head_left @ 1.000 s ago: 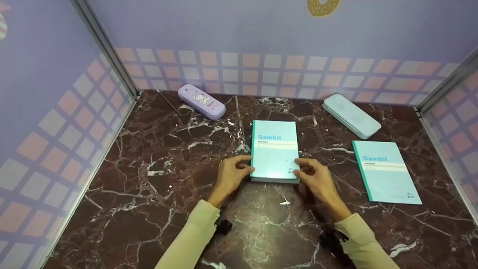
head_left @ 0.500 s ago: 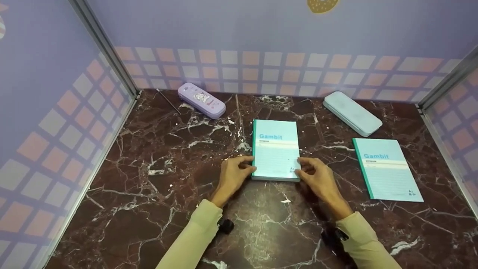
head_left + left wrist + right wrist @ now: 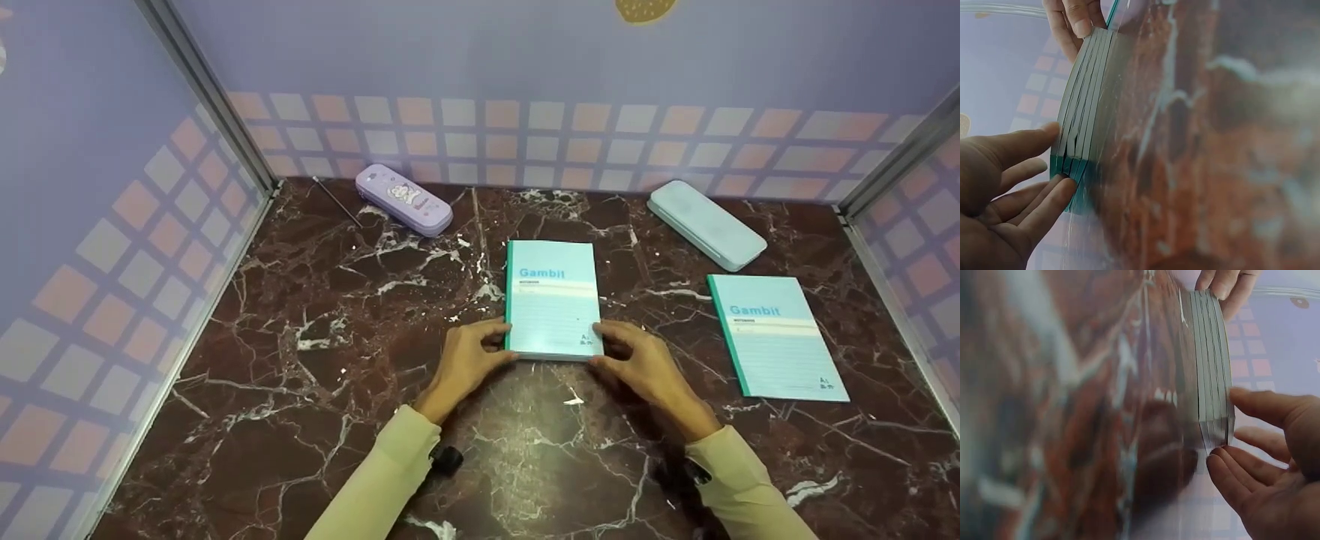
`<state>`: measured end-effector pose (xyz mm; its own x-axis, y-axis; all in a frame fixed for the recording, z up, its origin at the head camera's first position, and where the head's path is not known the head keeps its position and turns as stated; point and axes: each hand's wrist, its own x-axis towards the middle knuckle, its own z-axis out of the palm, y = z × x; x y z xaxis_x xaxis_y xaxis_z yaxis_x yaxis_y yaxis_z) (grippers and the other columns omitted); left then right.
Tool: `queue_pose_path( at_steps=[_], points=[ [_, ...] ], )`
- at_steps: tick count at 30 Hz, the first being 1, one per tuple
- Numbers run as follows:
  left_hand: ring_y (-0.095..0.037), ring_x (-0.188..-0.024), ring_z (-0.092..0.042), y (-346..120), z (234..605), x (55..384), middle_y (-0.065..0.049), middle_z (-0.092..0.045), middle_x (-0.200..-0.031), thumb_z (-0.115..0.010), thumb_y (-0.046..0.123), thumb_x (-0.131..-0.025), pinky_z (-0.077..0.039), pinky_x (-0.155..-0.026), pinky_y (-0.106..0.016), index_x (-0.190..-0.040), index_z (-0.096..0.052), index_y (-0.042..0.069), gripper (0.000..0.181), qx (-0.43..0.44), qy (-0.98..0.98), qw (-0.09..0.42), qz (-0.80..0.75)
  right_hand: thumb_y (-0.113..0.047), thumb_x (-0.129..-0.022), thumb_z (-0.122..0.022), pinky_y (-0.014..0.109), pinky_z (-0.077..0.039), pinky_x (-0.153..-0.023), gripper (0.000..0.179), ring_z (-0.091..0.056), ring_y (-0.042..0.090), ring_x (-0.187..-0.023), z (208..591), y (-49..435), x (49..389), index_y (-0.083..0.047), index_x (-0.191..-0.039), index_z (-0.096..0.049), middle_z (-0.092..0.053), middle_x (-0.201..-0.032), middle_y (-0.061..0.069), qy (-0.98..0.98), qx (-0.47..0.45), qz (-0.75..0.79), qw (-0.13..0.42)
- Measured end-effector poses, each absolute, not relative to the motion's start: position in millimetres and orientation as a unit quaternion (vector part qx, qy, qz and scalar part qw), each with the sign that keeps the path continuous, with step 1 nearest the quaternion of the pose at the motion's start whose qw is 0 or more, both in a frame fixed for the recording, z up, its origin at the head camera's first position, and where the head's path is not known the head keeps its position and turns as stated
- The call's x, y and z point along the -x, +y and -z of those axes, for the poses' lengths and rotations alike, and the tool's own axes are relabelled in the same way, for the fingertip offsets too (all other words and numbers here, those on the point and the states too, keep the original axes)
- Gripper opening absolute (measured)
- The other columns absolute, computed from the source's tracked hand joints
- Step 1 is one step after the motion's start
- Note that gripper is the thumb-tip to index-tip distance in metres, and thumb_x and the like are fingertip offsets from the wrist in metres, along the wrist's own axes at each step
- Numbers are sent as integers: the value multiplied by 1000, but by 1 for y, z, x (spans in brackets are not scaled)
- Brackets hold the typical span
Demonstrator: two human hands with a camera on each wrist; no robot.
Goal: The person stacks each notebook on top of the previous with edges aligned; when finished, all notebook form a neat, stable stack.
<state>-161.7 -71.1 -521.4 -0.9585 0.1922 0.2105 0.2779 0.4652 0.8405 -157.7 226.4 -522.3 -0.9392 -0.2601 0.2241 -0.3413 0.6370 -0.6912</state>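
Observation:
In the middle of the table lies a neat stack of several light-blue "Gambit" notebooks [image 3: 553, 300] with green spines. My left hand [image 3: 469, 356] holds its near-left corner, fingers at the spine side and thumb by the near edge. At the near-right corner, my right hand [image 3: 641, 364] holds the stack the same way. The left wrist view shows the page ends of the stacked notebooks [image 3: 1085, 95] between thumb and fingers of the left hand [image 3: 1010, 191]. From the other side, the right wrist view shows the stack [image 3: 1210, 360] gripped by the right hand [image 3: 1275, 455].
A single matching notebook [image 3: 778, 337] lies to the right. Behind it sits a pale blue pencil case [image 3: 706, 225]. At the back left are a purple pencil case [image 3: 403, 199] and a thin dark stick [image 3: 337, 202]. Patterned panels [image 3: 480, 142] enclose the table's back and sides.
Both hands have slid slightly toward the near end of the stack, the thumbs now at its near corners. The stack and other things stay about where they were; the head view tilts slightly.

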Motion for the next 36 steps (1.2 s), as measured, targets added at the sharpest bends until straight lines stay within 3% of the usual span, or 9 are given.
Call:
queue_pose_path(
  at_steps=[4,10,19,23,25,26,30,33,36],
  points=[
    [-32,-99,-77,-71,523,160,-22,-70,-131,-89,-6,-81,-62,-81,-23,-123,-75,-6,45,148,-861,36,486,-1,-85,-89,57,-47,-111,55,-60,46,-130,524,229,158,5,-136,-69,-64,-140,26,-906,-185,-379,37],
    [-33,-100,-77,-71,527,160,-21,-72,-126,-88,-10,-80,-62,-81,-24,-121,-77,-5,42,159,-869,65,465,6,-86,-84,58,-47,-111,55,-60,48,-130,524,229,158,5,-138,-67,-61,-143,27,-910,-191,-367,29],
    [-38,-106,-74,-67,527,155,-18,-71,-125,-88,-6,-82,-61,-92,-38,-121,-77,-1,41,144,-881,81,443,7,-86,-84,57,-49,-108,56,-63,47,-125,524,230,159,4,-139,-66,-61,-140,24,-910,-202,-361,33],
    [-33,-76,-75,-66,528,154,-19,-70,-125,-86,-6,-83,-63,-78,-28,-121,-77,-2,39,146,-879,78,447,5,-87,-84,57,-54,-102,55,-64,47,-122,524,231,158,4,-139,-66,-62,-139,24,-911,-216,-350,39],
    [-33,-75,-75,-66,528,155,-19,-71,-125,-86,-6,-84,-62,-74,-27,-121,-77,-2,39,148,-879,80,446,4,-88,-83,58,-55,-100,54,-64,48,-121,524,232,158,3,-140,-66,-63,-139,24,-912,-221,-344,42],
    [-33,-76,-75,-66,528,155,-19,-70,-125,-86,-6,-84,-62,-74,-27,-122,-77,-2,39,149,-878,80,448,4,-89,-83,58,-55,-99,54,-64,48,-120,525,232,158,3,-140,-66,-63,-139,24,-912,-223,-341,43],
    [-37,-111,-72,-66,526,155,-19,-70,-125,-86,-6,-83,-61,-92,-36,-121,-77,-2,39,142,-878,76,451,5,-88,-83,57,-54,-100,54,-65,48,-119,525,232,159,3,-139,-66,-63,-138,24,-912,-224,-340,42],
    [-36,-98,-76,-66,526,154,-19,-69,-127,-86,-7,-83,-63,-84,-34,-122,-77,-1,40,132,-875,60,462,5,-86,-84,56,-54,-100,55,-65,49,-118,524,233,159,4,-138,-66,-63,-136,25,-911,-227,-342,44],
    [-37,-96,-76,-67,525,154,-19,-69,-128,-86,-7,-83,-64,-80,-30,-122,-77,0,41,129,-875,55,463,6,-86,-84,55,-54,-100,55,-66,49,-118,524,233,158,5,-137,-66,-63,-135,26,-909,-231,-343,48]
  ],
)
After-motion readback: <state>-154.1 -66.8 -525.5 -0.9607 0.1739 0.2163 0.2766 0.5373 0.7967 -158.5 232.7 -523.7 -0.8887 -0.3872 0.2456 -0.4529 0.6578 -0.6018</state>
